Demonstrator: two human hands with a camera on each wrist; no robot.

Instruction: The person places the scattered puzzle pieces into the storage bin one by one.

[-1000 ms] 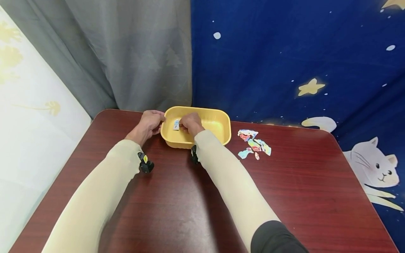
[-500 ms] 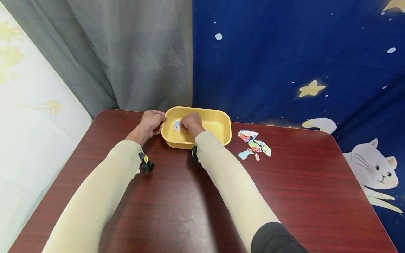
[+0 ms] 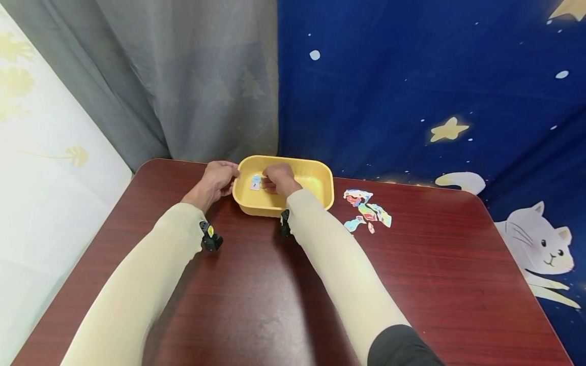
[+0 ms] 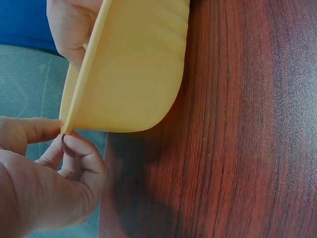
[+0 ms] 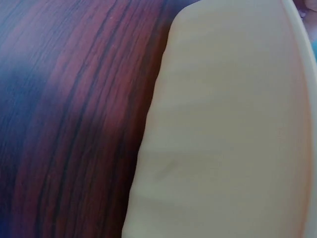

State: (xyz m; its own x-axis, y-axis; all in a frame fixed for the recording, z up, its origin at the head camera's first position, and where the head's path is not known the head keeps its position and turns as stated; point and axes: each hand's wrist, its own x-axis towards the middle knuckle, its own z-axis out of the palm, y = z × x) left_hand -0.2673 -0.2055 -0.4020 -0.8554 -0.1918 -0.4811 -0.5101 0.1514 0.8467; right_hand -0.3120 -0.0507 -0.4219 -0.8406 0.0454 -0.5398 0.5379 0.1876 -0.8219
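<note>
Left hand [image 3: 218, 178], left of centre in the head view, pinches the left-end rim of a yellow bin [image 3: 316, 185] between thumb and fingers. Right hand [image 3: 280, 178] reaches into the same bin from the lower right, its fingertips just beside a small light-blue and white piece [image 3: 255, 183]; whether they grasp anything cannot be told. Container: one bin, upright, at the upper centre of the frame; the piece lies on its floor, toward the left end. Surface: one reddish-brown table [image 3: 238, 300] with dark wood grain, spanning the lower frame. Right of the bin lie multicoloured scraps [image 3: 368, 211], about five, their edges meeting so closely that the exact count is uncertain. Room: a grey curtain [image 3: 210, 76] fills the upper left and a blue curtain [image 3: 366, 101] the upper right, the latter printed with two yellow stars, one cut off at the corner, and one white cat [image 3: 540, 236]. A white cloth [image 3: 41, 168] hangs at the left edge. Two sleeves, pale, enter from below.
</note>
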